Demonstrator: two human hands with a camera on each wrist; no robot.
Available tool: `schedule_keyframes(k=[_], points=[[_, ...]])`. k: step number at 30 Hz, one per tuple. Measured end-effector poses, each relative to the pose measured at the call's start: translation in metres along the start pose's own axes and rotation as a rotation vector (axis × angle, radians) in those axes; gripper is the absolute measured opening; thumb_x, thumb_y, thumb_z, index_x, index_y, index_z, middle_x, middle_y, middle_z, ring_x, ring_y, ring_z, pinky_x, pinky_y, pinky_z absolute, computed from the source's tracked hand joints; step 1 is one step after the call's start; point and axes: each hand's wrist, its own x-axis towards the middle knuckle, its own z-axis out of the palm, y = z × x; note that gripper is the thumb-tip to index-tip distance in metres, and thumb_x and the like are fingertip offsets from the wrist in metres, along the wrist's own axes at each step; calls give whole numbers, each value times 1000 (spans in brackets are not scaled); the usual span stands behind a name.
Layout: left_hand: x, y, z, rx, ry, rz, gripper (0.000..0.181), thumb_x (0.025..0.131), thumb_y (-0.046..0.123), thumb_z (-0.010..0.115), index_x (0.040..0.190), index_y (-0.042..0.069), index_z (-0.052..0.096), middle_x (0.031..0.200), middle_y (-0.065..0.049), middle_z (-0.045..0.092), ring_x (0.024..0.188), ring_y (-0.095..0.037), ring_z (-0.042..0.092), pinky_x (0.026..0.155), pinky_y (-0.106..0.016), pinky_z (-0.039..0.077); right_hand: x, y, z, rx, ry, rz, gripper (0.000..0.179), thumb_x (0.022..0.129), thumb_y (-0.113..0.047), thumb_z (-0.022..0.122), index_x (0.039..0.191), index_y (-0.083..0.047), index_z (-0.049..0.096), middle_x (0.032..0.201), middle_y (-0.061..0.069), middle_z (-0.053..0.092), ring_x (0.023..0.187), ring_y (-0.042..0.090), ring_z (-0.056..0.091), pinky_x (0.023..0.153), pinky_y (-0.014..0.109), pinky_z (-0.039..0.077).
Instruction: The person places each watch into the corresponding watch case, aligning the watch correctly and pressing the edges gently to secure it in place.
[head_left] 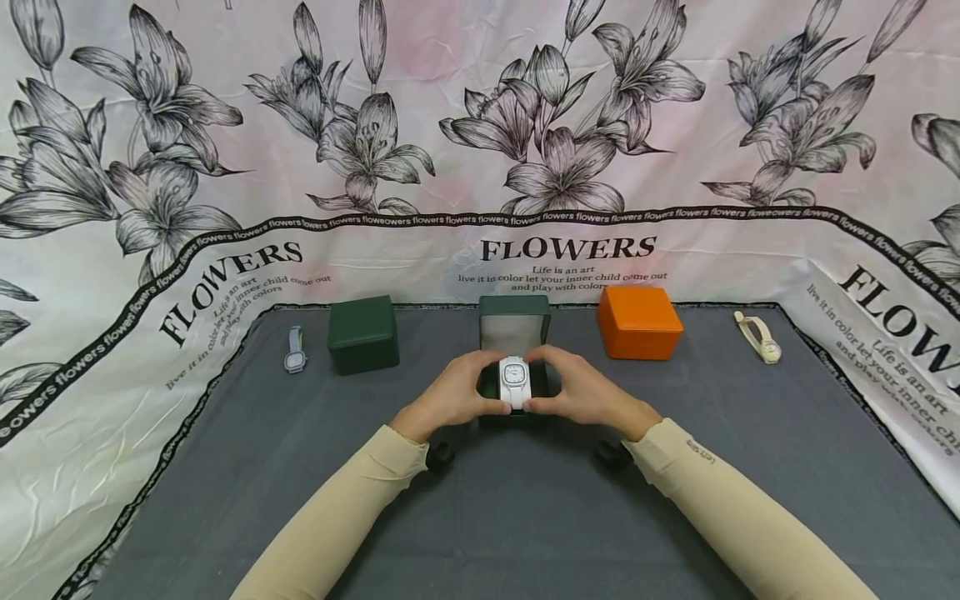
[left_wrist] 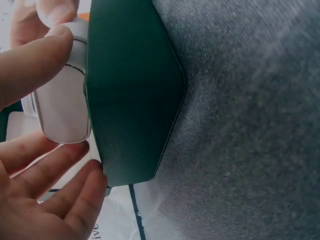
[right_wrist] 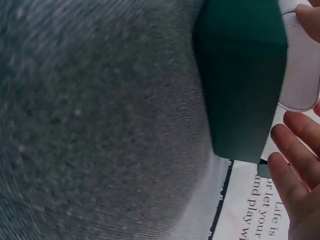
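Note:
A white watch point(head_left: 514, 372) with a squarish dial is wrapped round a pale cushion point(left_wrist: 64, 107), at the opening of a green watch box point(head_left: 514, 312) whose lid stands up. My left hand point(head_left: 453, 390) grips the watch and cushion from the left, thumb on the near side. From the other side my right hand point(head_left: 588, 392) holds them the same way. In the right wrist view the cushion point(right_wrist: 299, 70) shows beside the box's green wall point(right_wrist: 242, 95), with the lower fingers spread loosely. The hands hide part of the box's inside.
A closed dark green box point(head_left: 363, 335) and a silvery watch point(head_left: 296, 352) are on the left. To the right are an orange box point(head_left: 640, 323) and a cream-strapped watch point(head_left: 759, 337). Grey cloth point(head_left: 517, 525) covers the table; a flower-printed sheet point(head_left: 420, 250) borders it.

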Motion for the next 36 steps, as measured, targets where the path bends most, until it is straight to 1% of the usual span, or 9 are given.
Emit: schedule_keyframes(k=[5, 11, 13, 16, 19, 24, 28, 34, 36], points=[[3, -1, 2, 3, -21, -16, 70, 76, 31, 82, 137, 15, 51, 132, -1, 55, 122, -21, 50, 101, -39, 41, 3, 5, 0, -5, -38, 27, 60, 77, -42, 79, 125, -16, 52, 122, 1, 56, 112, 22, 53, 97, 48, 43], [6, -1, 5, 84, -49, -19, 71, 77, 35, 81, 138, 14, 50, 130, -3, 56, 119, -24, 50, 103, -47, 37, 3, 5, -3, -52, -67, 51, 61, 77, -43, 78, 125, -14, 53, 123, 4, 56, 114, 24, 52, 97, 48, 42], [6, -1, 5, 91, -59, 3, 69, 78, 34, 80, 137, 14, 51, 131, -3, 56, 120, -25, 50, 103, -48, 36, 4, 5, -3, -61, -77, 60, 61, 77, -43, 78, 125, -14, 53, 124, 6, 56, 114, 25, 52, 98, 48, 41], [7, -1, 3, 78, -80, 54, 63, 81, 30, 78, 136, 13, 52, 132, -3, 56, 121, -22, 51, 102, -42, 40, 4, 5, -3, -69, -78, 73, 61, 77, -43, 79, 125, -14, 54, 124, 6, 56, 114, 25, 51, 98, 48, 41], [7, -1, 1, 117, -98, 89, 58, 84, 26, 76, 135, 11, 54, 135, -6, 54, 123, -24, 50, 101, -41, 41, 6, 5, -2, -90, -90, 59, 61, 77, -42, 78, 125, -13, 55, 124, 7, 55, 115, 26, 50, 98, 47, 41], [8, -1, 1, 197, -105, 44, 59, 83, 29, 75, 134, 8, 55, 138, -10, 51, 125, -31, 46, 101, -48, 38, 10, 5, -1, -113, -101, 29, 59, 77, -38, 80, 123, -8, 58, 123, 9, 56, 113, 27, 49, 97, 46, 40], [8, 0, 2, 186, -83, -5, 60, 82, 29, 77, 134, 8, 55, 138, -10, 51, 125, -32, 45, 102, -50, 37, 12, 2, -1, -120, -88, 35, 59, 75, -36, 82, 121, -6, 60, 120, 9, 58, 111, 27, 50, 97, 45, 40], [3, 3, 4, 120, -43, -5, 56, 82, 24, 76, 130, 5, 57, 136, -13, 51, 124, -31, 46, 102, -47, 38, 10, -4, -6, -112, -127, 42, 61, 78, -38, 79, 126, -7, 57, 125, 10, 55, 115, 29, 50, 98, 48, 40], [-1, 5, 4, 86, -31, -29, 60, 81, 24, 77, 132, 2, 54, 136, -15, 49, 125, -31, 46, 102, -44, 39, 7, -5, -12, -101, -105, 43, 58, 81, -38, 77, 126, -7, 57, 124, 10, 56, 113, 28, 52, 96, 47, 43]])
